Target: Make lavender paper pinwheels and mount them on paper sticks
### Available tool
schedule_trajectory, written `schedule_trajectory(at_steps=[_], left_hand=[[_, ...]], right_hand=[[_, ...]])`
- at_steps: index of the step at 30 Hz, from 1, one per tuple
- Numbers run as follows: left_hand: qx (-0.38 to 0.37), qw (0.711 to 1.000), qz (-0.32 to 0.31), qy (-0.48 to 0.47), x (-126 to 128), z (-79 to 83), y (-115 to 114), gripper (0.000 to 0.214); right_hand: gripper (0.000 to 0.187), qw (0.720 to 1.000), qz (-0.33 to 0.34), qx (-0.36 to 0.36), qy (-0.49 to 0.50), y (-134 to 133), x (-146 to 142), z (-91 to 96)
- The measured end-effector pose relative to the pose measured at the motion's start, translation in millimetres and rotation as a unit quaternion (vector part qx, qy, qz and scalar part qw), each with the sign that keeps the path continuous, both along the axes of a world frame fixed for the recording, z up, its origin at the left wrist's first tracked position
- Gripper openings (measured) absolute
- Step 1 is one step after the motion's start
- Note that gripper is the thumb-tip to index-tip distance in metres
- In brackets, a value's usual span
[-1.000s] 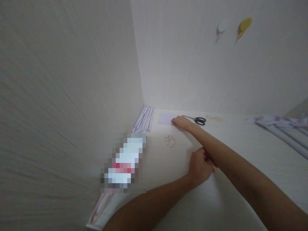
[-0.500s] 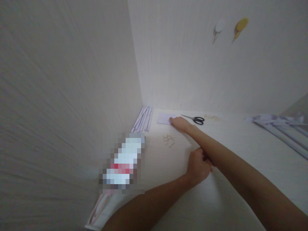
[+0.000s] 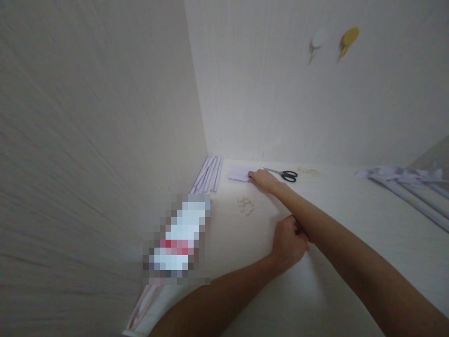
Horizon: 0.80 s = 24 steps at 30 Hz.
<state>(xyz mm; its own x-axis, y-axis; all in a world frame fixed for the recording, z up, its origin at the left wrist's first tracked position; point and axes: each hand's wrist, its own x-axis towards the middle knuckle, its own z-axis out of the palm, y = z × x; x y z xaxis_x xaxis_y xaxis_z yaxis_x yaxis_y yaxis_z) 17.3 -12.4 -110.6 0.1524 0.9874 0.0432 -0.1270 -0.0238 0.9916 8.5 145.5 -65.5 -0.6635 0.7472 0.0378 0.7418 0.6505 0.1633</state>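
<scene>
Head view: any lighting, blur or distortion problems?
Head view: dim overall, left wall darkest; soft shadow on the table below the left hand; fine detail soft on the paper and small tan bits; bright block pixelated; forearms look stretched toward the lower edge, likely wide-angle.

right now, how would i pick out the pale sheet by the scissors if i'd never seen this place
Start where the back wall meets the white surface. Along that edge, look between the slim pale strips and the black-handled scissors, just by the right hand. The pale sheet is the single broad, flat piece there.
</scene>
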Motion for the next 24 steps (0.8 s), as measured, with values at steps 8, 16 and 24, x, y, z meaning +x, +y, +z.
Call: schedule_trajectory(at_steps=[8,16,24], left_hand=[[-0.008,1.0,-0.002,-0.004,0.1,0.6,0.6,0.018],[-0.026,1.0,-0.005,0.007,-0.6,2.5,-0.1,0.018],[-0.021,0.999,-0.005,0.028,-0.3,1.1,0.6,0.018]], right_hand=[[0.032,1.0,0.001,-0.009,0.021,7.4,2.8,-3.3],[0.034,0.999,0.003,-0.012,0.039,8.6,5.7,-4.7],[0.033,0.999,0.006,-0.013,0.051,11.0,6.4,-5.7]])
